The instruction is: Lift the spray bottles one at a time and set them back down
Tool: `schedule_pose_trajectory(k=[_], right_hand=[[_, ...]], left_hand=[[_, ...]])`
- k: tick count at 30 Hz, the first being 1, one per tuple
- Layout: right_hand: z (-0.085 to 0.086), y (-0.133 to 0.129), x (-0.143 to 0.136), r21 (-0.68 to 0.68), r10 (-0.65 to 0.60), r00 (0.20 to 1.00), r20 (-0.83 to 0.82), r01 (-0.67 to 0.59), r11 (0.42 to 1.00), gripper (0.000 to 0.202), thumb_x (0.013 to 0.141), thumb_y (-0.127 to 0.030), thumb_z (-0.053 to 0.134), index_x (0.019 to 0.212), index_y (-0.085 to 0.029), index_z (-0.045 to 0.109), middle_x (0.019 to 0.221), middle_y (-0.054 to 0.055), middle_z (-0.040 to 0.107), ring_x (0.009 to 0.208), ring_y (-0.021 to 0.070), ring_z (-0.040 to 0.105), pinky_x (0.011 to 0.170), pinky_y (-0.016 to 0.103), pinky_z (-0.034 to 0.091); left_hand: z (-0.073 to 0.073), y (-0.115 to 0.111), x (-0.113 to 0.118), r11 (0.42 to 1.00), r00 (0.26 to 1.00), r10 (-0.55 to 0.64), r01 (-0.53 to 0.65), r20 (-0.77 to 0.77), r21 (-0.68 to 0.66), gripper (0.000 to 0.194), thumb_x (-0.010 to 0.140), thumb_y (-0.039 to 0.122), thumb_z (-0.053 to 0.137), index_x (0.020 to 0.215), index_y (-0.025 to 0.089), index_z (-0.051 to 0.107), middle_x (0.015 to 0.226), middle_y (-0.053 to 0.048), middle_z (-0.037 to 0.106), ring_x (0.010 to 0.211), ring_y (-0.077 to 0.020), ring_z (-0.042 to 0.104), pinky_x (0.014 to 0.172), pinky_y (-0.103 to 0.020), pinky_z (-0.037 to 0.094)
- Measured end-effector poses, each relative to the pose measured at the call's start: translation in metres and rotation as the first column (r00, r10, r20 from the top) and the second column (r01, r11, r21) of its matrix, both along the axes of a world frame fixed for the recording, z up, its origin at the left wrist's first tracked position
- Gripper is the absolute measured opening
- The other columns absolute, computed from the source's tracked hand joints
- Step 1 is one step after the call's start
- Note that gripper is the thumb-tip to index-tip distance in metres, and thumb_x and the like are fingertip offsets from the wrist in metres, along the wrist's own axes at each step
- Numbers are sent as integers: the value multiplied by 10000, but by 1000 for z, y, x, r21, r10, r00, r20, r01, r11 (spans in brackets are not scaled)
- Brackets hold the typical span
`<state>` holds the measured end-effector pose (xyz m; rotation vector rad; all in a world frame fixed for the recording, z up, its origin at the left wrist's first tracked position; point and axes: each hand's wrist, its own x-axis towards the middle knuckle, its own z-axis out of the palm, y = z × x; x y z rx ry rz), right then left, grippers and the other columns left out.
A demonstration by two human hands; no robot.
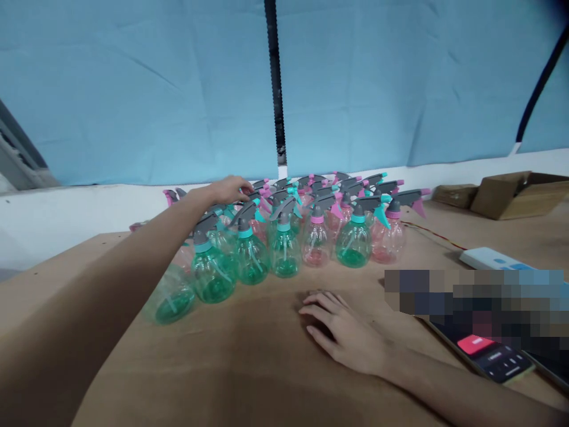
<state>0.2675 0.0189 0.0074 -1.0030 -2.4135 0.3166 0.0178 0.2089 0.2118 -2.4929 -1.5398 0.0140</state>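
Left hand: hovering at the far left of the cluster, bending half-curled fingers beside a gray-and-pink trigger head; hiding the fingertips, so leaving contact or grip impossible to tell.
Left forearm: stretching over the near-left bottles, partly covering several.
Right hand: resting palm down on the wooden tabletop, near side and right of center; spreading loosely bent fingers, holding nothing visible.
Trigger spray bottles: standing close together in several rows at the middle of the tabletop, far of the right hand.
Near row: running from near left to far right, showing four green bottles, then a pink bottle, a green one, and another pink at the right end.
Bottle step: apparently placing or adjusting a bottle at the far left; not showing which.
Next bottle move: probably calling for lifting the left forearm clear of the near-left trigger heads, without tipping any.
Right side: lying near, a smartphone; sitting far, an open cardboard box.
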Motion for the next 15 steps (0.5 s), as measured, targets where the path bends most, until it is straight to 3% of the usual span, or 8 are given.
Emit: schedule_pose_trajectory(k=[5, 9, 13, 15], right_hand=[[0, 0, 0, -3, -4, 1000, 0, 4, 1000, 268, 867, -198, 456, 1117, -205, 553, 1116, 71, 569, 1089, 221, 480, 944, 422, 383], [0, 0, 0, 6, 1, 1000, 4, -1, 1000, 270, 862, -199, 457, 1115, -213, 551, 1123, 73, 567, 1098, 227, 481, 937, 430, 391], [-2, 0, 0, -25, -15, 1000, -10, 14, 1000, 317, 863, -210, 446, 1176, -210, 497, 1172, 81, 545, 1120, 236, 471, 955, 445, 384], [-5, 0, 0, -55, -65, 996, -59, 62, 997, 412, 868, -239, 440, 1276, -200, 395, 1243, 101, 499, 1157, 244, 448, 979, 459, 369]], left_hand=[[22, -14, 0, 994, 999, -18, 15, 27, 112, 375, 794, 273, 521, 1131, 128, 596, 1092, -95, 651, 912, -179, 601, 797, -254, 434], [49, -40, 1, 967, 995, -61, 41, 73, 253, 377, 830, 332, 478, 1131, 136, 593, 1042, -49, 665, 849, -129, 589, 782, -235, 431], [79, -81, 5, 886, 988, -120, 64, 94, 460, 527, 830, 462, 342, 1132, 99, 575, 957, 14, 656, 886, -116, 570, 815, -271, 377], [93, -103, 7, 832, 990, -87, 10, 113, 554, 641, 798, 498, 238, 1153, 62, 546, 965, 20, 624, 959, -178, 558, 820, -308, 326]])
